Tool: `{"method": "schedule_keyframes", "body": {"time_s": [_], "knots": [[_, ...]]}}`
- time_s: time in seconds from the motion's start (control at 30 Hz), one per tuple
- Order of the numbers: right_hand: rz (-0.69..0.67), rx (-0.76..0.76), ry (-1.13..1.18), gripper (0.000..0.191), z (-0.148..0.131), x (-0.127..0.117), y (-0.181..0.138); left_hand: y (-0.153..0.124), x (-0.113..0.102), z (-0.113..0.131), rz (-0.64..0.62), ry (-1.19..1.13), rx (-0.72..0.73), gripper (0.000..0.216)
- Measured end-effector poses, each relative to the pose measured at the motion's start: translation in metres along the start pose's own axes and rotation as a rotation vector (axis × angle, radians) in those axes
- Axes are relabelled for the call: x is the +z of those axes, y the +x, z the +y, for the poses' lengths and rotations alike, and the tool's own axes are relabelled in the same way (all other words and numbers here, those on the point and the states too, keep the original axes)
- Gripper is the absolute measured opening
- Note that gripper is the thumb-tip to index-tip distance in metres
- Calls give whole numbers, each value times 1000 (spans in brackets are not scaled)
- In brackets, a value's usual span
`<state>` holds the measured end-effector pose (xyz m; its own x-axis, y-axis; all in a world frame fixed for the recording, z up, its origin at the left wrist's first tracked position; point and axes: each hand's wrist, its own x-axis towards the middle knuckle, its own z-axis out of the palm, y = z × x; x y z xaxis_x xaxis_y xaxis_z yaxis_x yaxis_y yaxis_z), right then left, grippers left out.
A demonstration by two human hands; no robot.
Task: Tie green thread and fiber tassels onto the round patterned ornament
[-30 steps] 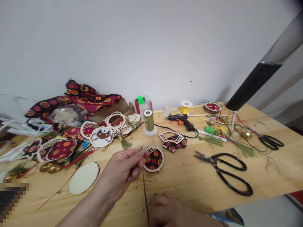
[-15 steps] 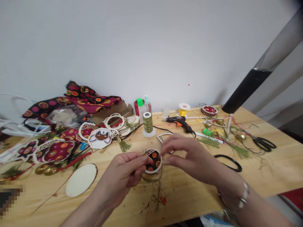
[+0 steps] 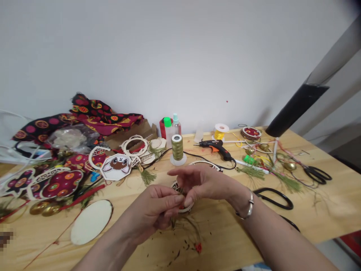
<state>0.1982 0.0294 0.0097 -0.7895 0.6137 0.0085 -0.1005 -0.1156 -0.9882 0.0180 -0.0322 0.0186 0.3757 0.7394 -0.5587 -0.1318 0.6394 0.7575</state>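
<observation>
My left hand (image 3: 159,205) is closed, thumb and index fingertip pinched together over a small round ornament; what the pinch holds is hidden. Close against those fingertips is the thumb of my right hand (image 3: 208,184), whose fingers stretch out apart above. The ornament has a pale wooden rim with lattice (image 3: 175,185); most of its dark patterned face is covered by my hands. Below it, a thin olive cord (image 3: 193,224) trails over the table towards a small red piece (image 3: 198,247).
Behind the hands stand an olive thread spool (image 3: 177,148) and a black glue gun (image 3: 216,146). Scissors (image 3: 317,174) and bells lie right; black handles (image 3: 275,197) sit by my right wrist. Patterned fabric (image 3: 104,116), wooden ornaments and a pale oval disc (image 3: 91,222) occupy the left.
My right hand has shifted left over the ornament, its thumb now by the left fingertips and its fingers spread wider. My left fingertips have moved slightly right and down. The view has shifted a little.
</observation>
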Motion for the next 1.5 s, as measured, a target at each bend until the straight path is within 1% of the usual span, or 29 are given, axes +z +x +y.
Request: {"method": "schedule_keyframes", "body": {"time_s": [0.03,0.07,0.13,0.17,0.2,0.23,0.27,0.3,0.37,0.43,0.5,0.57,0.6,0.63,0.73,0.83,1.0,1.1,1.2,1.33,1.5], "knots": [[124,-33,-70,32,-3,-1,0,1,-2,0,14,-8,-20,25],[279,-81,-169,16,-6,-3,0,2,-3,0,34,-17,-41,23],[619,-220,-412,20,-8,-6,0,2,-5,-1,63,-28,-74,22],[750,-298,-522,18,-8,-6,0,1,-6,-1,64,-30,-84,22],[827,-368,-598,13,-6,-6,1,1,-6,-1,56,-31,-91,23],[849,-418,-632,6,-4,-5,1,1,-6,-2,42,-29,-94,23],[818,-445,-623,4,-2,-2,1,0,-6,-2,23,-24,-95,24],[749,-445,-587,9,0,1,1,0,-6,-2,8,-18,-94,24],[584,-428,-522,19,1,8,-1,-1,-5,-3,-7,1,-88,25],[392,-441,-508,28,-1,13,-3,-2,-4,-3,-7,20,-79,24],[190,-472,-491,44,-4,16,-4,-4,-3,-2,-13,32,-56,23],[30,-467,-477,67,-4,17,-4,-6,-2,-1,-39,54,-32,24],[-23,-453,-477,73,-4,17,-4,-7,-2,-1,-51,69,-22,26],[-58,-436,-479,74,-3,17,-3,-8,-1,0,-57,84,-18,27],[-83,-342,-449,59,-2,16,-3,-12,1,1,-48,115,-30,23],[-96,-246,-380,51,-3,14,-5,-14,3,2,-38,134,-48,23],[-148,-185,-227,39,2,9,-7,-16,9,6,-23,115,-75,21],[-147,-165,-199,35,5,7,-8,-18,11,7,-31,112,-91,21],[-145,-167,-209,35,5,6,-8,-18,10,7,-34,106,-93,19],[-119,-172,-223,31,3,6,-7,-17,10,7,-11,84,-93,19],[-43,-180,-138,15,4,10,-4,-16,12,6,45,94,-65,21]]}}
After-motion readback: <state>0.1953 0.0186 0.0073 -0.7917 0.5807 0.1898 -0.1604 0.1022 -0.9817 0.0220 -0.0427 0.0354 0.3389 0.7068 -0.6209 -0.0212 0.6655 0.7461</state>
